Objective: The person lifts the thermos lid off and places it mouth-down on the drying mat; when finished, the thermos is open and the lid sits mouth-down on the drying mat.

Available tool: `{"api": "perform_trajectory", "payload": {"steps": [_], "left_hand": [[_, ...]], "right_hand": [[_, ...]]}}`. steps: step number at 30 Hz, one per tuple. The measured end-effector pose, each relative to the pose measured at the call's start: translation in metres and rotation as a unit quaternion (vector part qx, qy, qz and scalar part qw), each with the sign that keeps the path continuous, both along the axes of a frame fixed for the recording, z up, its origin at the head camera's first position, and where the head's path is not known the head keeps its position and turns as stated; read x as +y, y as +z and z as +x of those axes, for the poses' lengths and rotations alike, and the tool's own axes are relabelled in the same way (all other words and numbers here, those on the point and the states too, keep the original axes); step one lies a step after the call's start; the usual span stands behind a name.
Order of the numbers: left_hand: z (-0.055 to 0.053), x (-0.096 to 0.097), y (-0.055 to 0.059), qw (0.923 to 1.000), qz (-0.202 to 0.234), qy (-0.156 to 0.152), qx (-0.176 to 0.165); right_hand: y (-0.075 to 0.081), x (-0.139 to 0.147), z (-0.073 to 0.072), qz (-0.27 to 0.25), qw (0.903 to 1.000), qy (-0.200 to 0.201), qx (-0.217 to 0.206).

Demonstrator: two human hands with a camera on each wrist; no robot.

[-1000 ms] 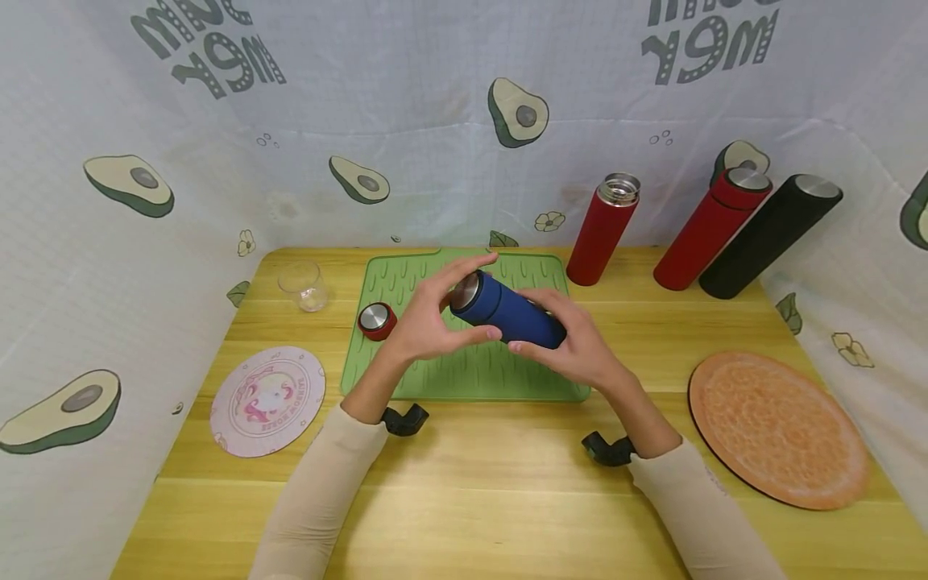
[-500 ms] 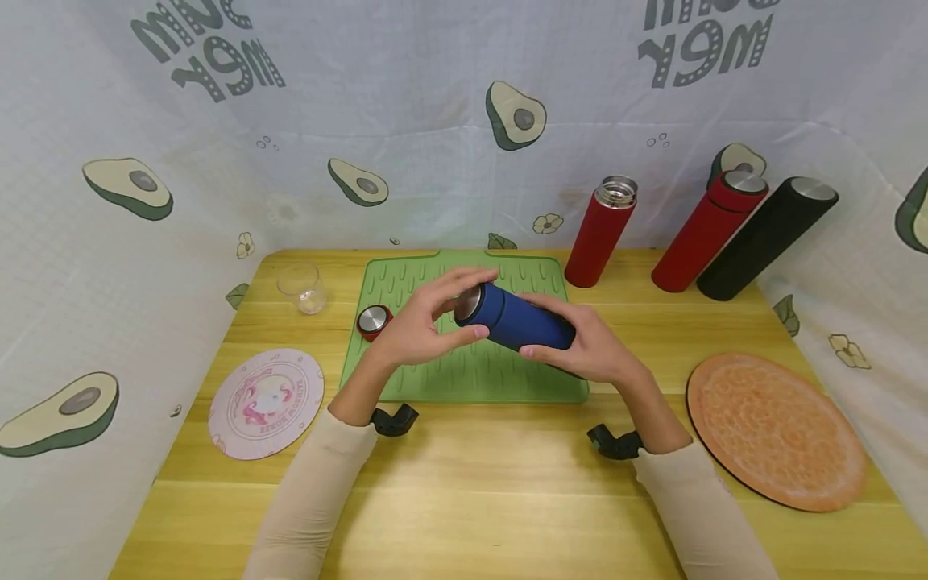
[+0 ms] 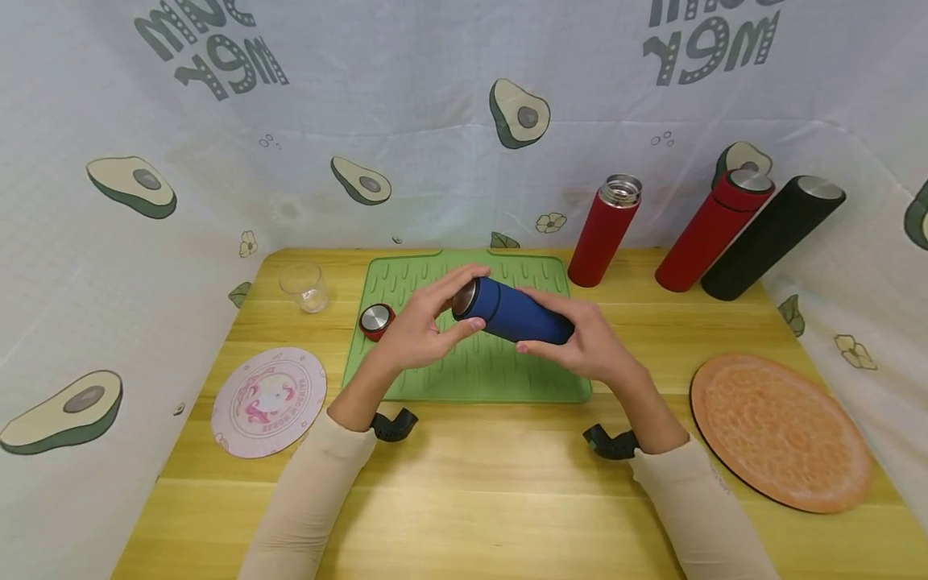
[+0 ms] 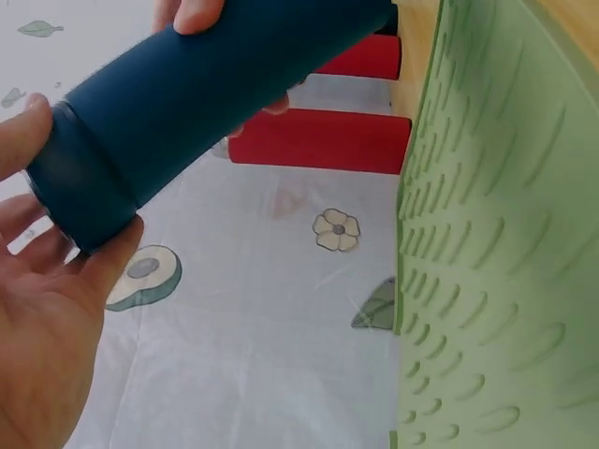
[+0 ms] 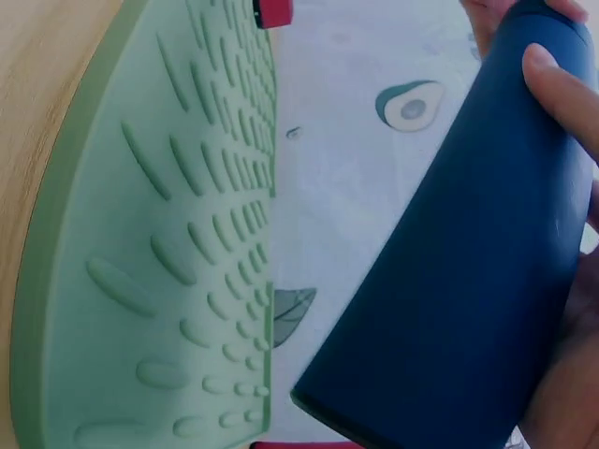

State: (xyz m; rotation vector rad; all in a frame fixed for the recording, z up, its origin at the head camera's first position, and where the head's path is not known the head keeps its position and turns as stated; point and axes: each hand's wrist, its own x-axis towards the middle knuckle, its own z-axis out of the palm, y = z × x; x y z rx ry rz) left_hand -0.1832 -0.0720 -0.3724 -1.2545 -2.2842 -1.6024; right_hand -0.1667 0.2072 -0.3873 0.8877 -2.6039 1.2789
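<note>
A blue thermos flask (image 3: 518, 312) is held tilted above the green ribbed mat (image 3: 464, 374), its steel-topped cap end up to the left. My left hand (image 3: 420, 326) grips the cap, thumb on the near side and fingers over the far side. My right hand (image 3: 590, 342) holds the body near its lower end, thumb in front. In the left wrist view a seam shows between the cap (image 4: 84, 187) and the body. A red cap (image 3: 376, 320) with a steel top sits on the mat's left part.
At the back right stand an uncapped red flask (image 3: 603, 234), a capped red flask (image 3: 710, 234) and a black flask (image 3: 768, 242). A clear glass (image 3: 308, 292) is at back left. A pink round mat (image 3: 268, 403) lies left, an orange-brown round mat (image 3: 779, 435) right.
Both hands stay on the blue flask. The left hand has shifted and turned slightly on the cap, moving down and left a little. The right hand has moved slightly right.
</note>
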Motion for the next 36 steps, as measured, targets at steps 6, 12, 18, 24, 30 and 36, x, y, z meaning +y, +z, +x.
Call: {"api": "perform_trajectory", "payload": {"steps": [6,12,18,24,30,36], "left_hand": [[0.001,0.007,-0.003,0.9963,0.078,0.037,-0.008],[0.003,0.014,-0.005,0.9894,0.113,0.075,-0.053],[0.002,0.009,-0.003,0.9912,0.084,0.072,-0.072],[-0.003,-0.006,0.003,0.9997,-0.010,-0.018,0.014],[0.000,-0.007,0.002,0.9956,-0.025,-0.051,0.074],[0.003,0.001,-0.008,0.9974,-0.029,-0.002,0.066]], "right_hand": [[-0.001,-0.007,0.000,0.013,0.9961,-0.041,0.078],[-0.007,-0.011,-0.003,0.021,0.9863,-0.064,0.151],[-0.004,-0.007,-0.001,0.027,0.9889,-0.047,0.138],[0.006,0.009,0.000,0.004,0.9993,0.019,0.033],[0.010,0.016,0.000,-0.003,0.9981,0.058,-0.023],[0.006,0.012,-0.001,0.018,0.9992,0.032,0.017]]}}
